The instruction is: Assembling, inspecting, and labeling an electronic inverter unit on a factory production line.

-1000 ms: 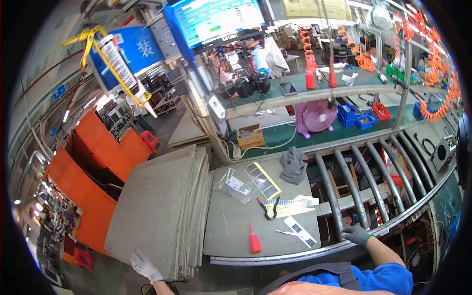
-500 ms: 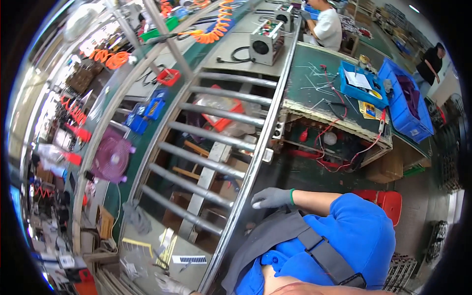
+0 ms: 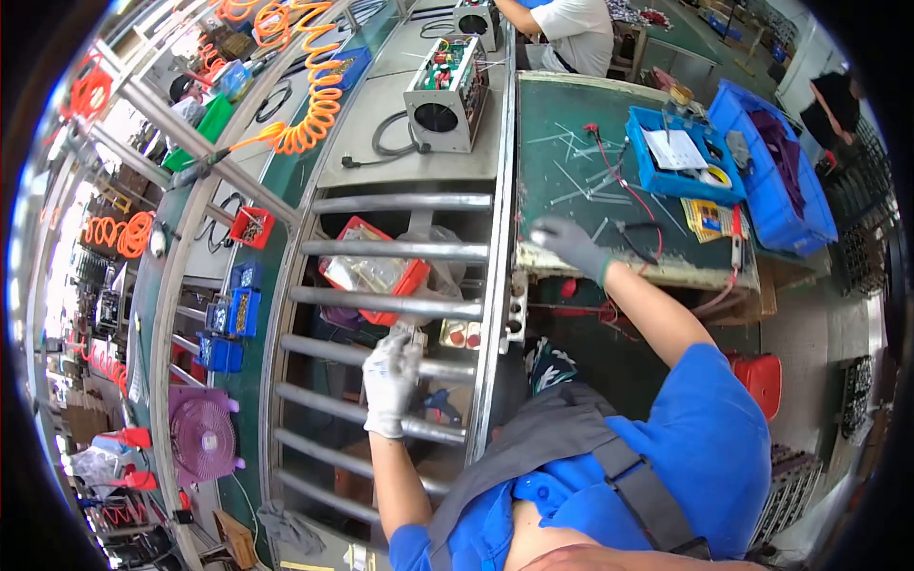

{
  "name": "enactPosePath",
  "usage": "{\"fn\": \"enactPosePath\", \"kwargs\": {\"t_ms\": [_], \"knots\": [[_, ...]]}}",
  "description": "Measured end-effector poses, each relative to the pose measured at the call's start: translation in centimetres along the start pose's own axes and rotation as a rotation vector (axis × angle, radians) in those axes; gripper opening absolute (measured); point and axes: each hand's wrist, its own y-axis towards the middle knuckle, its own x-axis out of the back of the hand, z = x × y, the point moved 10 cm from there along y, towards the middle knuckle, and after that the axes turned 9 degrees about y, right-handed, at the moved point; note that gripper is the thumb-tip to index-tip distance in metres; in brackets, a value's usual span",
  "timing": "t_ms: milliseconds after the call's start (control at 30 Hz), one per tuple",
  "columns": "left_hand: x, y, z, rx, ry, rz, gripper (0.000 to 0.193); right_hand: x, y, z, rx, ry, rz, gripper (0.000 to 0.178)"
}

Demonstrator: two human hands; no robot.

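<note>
While our white-gloved left hand [image 3: 390,381] hangs over the metal rollers [image 3: 328,349], fingers gathered, we cannot tell whether it pinches anything. At its 12 o'clock, a red bin [image 3: 411,280] sits beneath the rollers. At that hand's 2 o'clock, our gray-gloved right hand [image 3: 571,246], fingers loosely extended, is over the edge of the green desk [image 3: 543,105]. From it, a blue tray [image 3: 690,190] lies at 2 o'clock, a metal unit [image 3: 443,119] near 11.

white left glove [image 3: 390,376], grey right glove [image 3: 573,247], green tabletop [image 3: 555,109], cloth [image 3: 778,160] seemingly purple.
</note>
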Motion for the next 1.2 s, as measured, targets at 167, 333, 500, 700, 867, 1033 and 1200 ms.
{"fn": "enactPosePath", "kwargs": {"t_ms": [167, 333, 500, 700, 867, 1033, 1200], "knots": [[-5.0, 1.5, 2.8, 0.201, 0.122, 0.087, 0.017, 2.5, 25.9, -6.3, -0.132, 0.062, -0.277, 0.073], [-6.0, -1.9, 6.1, 0.511, 0.16, 0.275, 0.026, -1.0, 38.4, -8.8, -0.358, 0.079, -0.25, 0.085], [-7.0, -3.3, 7.2, 0.732, 0.067, 0.319, 0.033, -1.7, 38.0, -10.8, -0.234, -0.253, -0.563, 0.087], [-8.6, 5.2, 3.3, 0.436, 0.079, 0.205, 0.023, -7.2, 32.1, -8.6, -0.272, -0.106, -0.356, 0.074], [-10.0, 11.2, 0.7, 0.299, -0.031, 0.083, 0.026, -12.0, 22.1, -5.2, -0.155, -0.004, -0.126, 0.085], [-11.3, 10.1, 1.3, 0.503, -0.192, 0.048, 0.033, -17.2, 10.3, -2.1, 0.04, -0.031, 0.372, 0.092], [-10.3, -2.6, 5.9, 1.015, -0.755, -0.304, 0.061, -6.1, 10.8, -13.6, -0.507, 0.535, 0.079, 0.025]]}}
